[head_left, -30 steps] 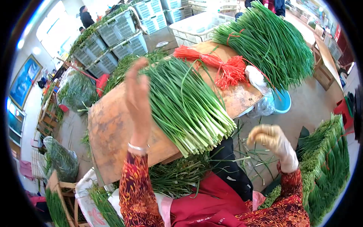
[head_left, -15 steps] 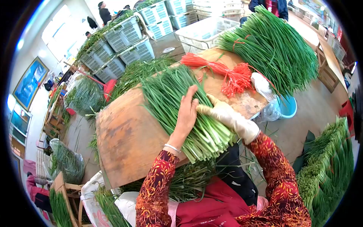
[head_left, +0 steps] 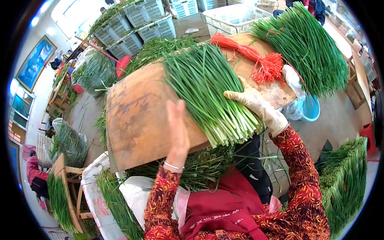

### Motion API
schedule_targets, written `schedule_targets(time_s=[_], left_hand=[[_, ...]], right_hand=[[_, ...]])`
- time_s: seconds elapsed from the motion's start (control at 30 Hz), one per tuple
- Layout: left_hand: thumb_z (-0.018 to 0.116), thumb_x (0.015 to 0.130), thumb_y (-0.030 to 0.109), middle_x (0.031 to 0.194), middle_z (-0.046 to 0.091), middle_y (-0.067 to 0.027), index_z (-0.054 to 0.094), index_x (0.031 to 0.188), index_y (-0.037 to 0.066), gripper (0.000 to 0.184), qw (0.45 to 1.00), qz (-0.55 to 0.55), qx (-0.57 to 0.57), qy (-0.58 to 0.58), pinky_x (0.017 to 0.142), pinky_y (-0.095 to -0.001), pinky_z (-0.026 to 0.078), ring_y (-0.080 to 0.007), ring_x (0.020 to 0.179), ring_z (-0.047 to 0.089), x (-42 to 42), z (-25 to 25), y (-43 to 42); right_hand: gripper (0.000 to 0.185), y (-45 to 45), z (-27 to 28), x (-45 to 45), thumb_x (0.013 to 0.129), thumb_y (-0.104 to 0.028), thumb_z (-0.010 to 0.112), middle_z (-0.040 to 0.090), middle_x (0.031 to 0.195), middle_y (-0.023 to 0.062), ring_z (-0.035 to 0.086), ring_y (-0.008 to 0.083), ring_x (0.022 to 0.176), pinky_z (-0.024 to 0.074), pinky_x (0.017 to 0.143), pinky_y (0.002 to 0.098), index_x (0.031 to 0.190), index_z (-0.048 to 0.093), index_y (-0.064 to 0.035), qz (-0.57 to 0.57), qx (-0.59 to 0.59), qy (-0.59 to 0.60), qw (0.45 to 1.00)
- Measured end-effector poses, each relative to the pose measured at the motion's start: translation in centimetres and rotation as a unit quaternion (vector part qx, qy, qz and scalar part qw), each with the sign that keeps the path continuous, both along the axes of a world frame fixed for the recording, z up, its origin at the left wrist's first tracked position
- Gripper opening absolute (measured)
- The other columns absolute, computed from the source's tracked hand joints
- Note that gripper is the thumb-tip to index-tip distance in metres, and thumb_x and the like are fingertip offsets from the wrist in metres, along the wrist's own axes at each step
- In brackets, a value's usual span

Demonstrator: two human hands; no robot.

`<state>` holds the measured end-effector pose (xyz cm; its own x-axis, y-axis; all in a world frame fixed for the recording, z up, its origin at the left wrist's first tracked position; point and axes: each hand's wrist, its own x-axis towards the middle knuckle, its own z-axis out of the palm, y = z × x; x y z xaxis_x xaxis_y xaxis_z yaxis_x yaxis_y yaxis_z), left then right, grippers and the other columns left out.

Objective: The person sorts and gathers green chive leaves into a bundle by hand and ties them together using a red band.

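A loose heap of garlic chives point(head_left: 204, 80) lies across the worn wooden board point(head_left: 140, 124), its pale cut ends toward me. My left hand point(head_left: 178, 130), bare with a bracelet at the wrist, is off the chives on their left side, fingers stretched out and slightly blurred. In a pale glove, my right hand point(head_left: 256, 102) rests against the right side of the heap, thumb and fingers spread. Behind it sits a bunch of red ties point(head_left: 264, 64). A larger bundle of chives point(head_left: 304, 48), bound with a red tie, lies at the board's far right.
Stacked grey crates point(head_left: 146, 18) and a white basket point(head_left: 224, 24) stand beyond the board. A blue bucket point(head_left: 311, 110) is under its right edge. More chives point(head_left: 344, 180) are piled at right. Loose leaves point(head_left: 160, 52) heap behind the board. Another person's sleeve point(head_left: 34, 170) shows far left.
My left hand has lifted away from the chives to the left. My right hand stays on their right side, its thumb now apart from the left hand. The view has shifted.
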<state>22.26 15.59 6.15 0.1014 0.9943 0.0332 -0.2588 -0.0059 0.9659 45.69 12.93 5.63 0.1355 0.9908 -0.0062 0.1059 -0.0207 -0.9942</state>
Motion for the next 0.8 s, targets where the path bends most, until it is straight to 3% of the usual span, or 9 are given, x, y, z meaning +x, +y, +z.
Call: schedule_targets(time_s=[0.13,0.17,0.2,0.27,0.33,0.47,0.53,0.67,0.8], left_hand=[[0.061,0.068,0.065,0.145,-0.004,-0.0224,-0.001,0.139,-0.002,0.116,0.991,-0.082,-0.080,0.073,0.110,-0.0408,0.005,-0.0311,0.136,0.002,2.6,-0.7,-2.1],[0.062,0.067,0.065,0.145,0.003,-0.0217,0.000,0.139,-0.001,0.116,0.992,-0.089,-0.054,0.065,0.110,-0.0396,0.012,-0.0295,0.135,0.005,3.3,-2.1,-1.5],[0.065,0.068,0.060,0.141,0.019,-0.0206,0.006,0.140,0.001,0.110,0.995,-0.083,-0.018,0.049,0.107,-0.0395,0.020,-0.0289,0.132,0.019,3.9,-2.0,-1.3],[0.065,0.074,0.050,0.134,0.033,-0.0171,0.013,0.138,0.002,0.096,0.993,-0.106,-0.021,0.041,0.103,-0.0367,0.027,-0.0256,0.124,0.033,2.8,-0.2,-1.7],[0.063,0.079,0.041,0.131,0.038,-0.0149,0.017,0.137,0.002,0.083,0.989,-0.147,-0.024,0.026,0.101,-0.0341,0.031,-0.0226,0.119,0.039,0.6,-0.6,-1.5],[0.059,0.084,0.036,0.133,0.035,-0.0133,0.018,0.137,0.002,0.075,0.995,-0.095,-0.027,-0.004,0.100,-0.0320,0.030,-0.0203,0.120,0.037,-1.7,-1.9,-3.5],[0.056,0.085,0.039,0.132,0.034,-0.0129,0.018,0.137,0.003,0.074,0.998,-0.047,0.010,0.045,0.103,-0.0330,0.025,-0.0222,0.121,0.034,-1.1,-2.5,-3.3],[0.057,0.084,0.042,0.132,0.034,-0.0130,0.019,0.136,0.004,0.075,0.993,-0.102,-0.045,0.043,0.103,-0.0327,0.026,-0.0221,0.122,0.034,-2.0,-1.1,-3.2],[0.058,0.082,0.047,0.136,0.031,-0.0135,0.013,0.138,0.001,0.086,0.985,-0.151,-0.073,0.038,0.103,-0.0341,0.027,-0.0224,0.124,0.033,-3.7,-0.3,-2.3]], right_hand=[[0.089,-0.5,0.1,-1.0,0.066,-0.041,0.075,0.055,0.115,0.0142,0.055,0.0226,0.102,0.0425,0.088,0.0317,0.131,0.030,0.0009,0.013,0.019,0.067,0.997],[0.087,-0.9,0.5,-1.9,0.067,-0.040,0.075,0.055,0.115,0.0138,0.055,0.0226,0.102,0.0424,0.088,0.0319,0.130,0.030,0.0009,0.029,0.032,0.103,0.994],[0.083,-1.3,0.7,-2.6,0.070,-0.035,0.074,0.053,0.116,0.0140,0.052,0.0229,0.105,0.0400,0.092,0.0323,0.130,0.030,0.0011,0.044,0.048,0.060,0.996],[0.081,-2.8,0.3,-5.9,0.071,-0.031,0.074,0.052,0.117,0.0145,0.049,0.0225,0.110,0.0372,0.094,0.0320,0.131,0.029,0.0006,-0.017,0.060,0.046,0.997],[0.083,-4.1,0.7,-8.9,0.071,-0.032,0.074,0.049,0.121,0.0144,0.047,0.0231,0.112,0.0357,0.095,0.0326,0.133,0.028,-0.0024,-0.041,0.078,0.035,0.995],[0.083,-4.2,0.5,-11.5,0.073,-0.039,0.069,0.049,0.122,0.0188,0.049,0.0259,0.112,0.0382,0.093,0.0329,0.134,0.028,-0.0006,-0.042,0.065,-0.023,0.997],[0.084,-3.1,-0.1,-11.0,0.073,-0.039,0.069,0.051,0.120,0.0198,0.051,0.0259,0.110,0.0390,0.092,0.0324,0.134,0.027,0.0007,-0.004,0.056,0.052,0.997],[0.082,-3.1,0.5,-10.2,0.074,-0.040,0.068,0.054,0.116,0.0198,0.054,0.0262,0.106,0.0399,0.091,0.0325,0.133,0.028,0.0013,-0.001,0.030,-0.022,0.999],[0.086,-3.0,1.3,-9.7,0.072,-0.046,0.068,0.051,0.120,0.0208,0.050,0.0287,0.111,0.0379,0.094,0.0342,0.133,0.030,0.0005,0.014,0.014,-0.058,0.998]])
